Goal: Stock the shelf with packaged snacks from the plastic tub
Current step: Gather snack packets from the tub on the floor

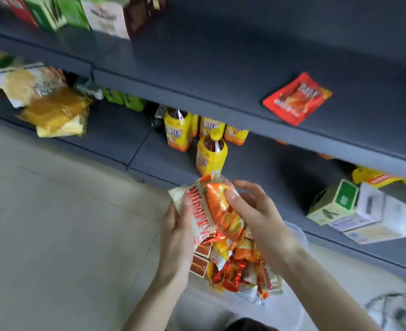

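The middle shelf (197, 75) has lots of bare room, with only a red packet (297, 97) lying flat on its right part. On the lower shelf (280, 182) the yellow bottles (211, 154) stand in the way right behind the left hand (178, 232) with its white packet (197, 211) and the right hand (256, 211) with its orange packet (223, 216), but there is a bare gap between the bottles and the boxes (359, 211) on the right. Another bare gap lies between the bottles and the heap of bags (54, 111) on the left, and the floor (54, 211) on that side is bare too.
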